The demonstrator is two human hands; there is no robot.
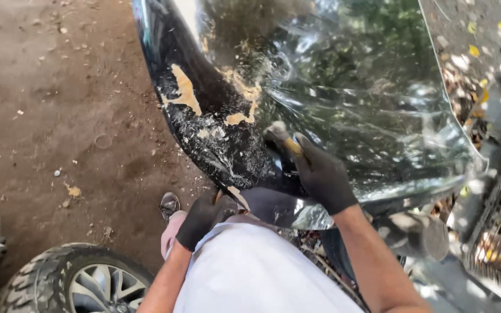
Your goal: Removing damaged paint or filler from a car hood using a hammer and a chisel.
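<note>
Over bare dirt ground [59, 133], left hand [201, 217] should grip the hood's [349, 87] edge firmly while right hand [320, 174], fist closed on a hammer [285, 142], taps lightly

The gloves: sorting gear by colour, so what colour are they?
Black, both the left hand's and the right hand's, head view.

The car hood [343, 93] is glossy black painted metal, mirror-smooth where intact, flaked to rough tan patches near its edge. Both hands, left hand [201, 217] and right hand [323, 174], wear matt black knitted cloth gloves. The dirt ground [59, 116] looks dry and rough.
</note>
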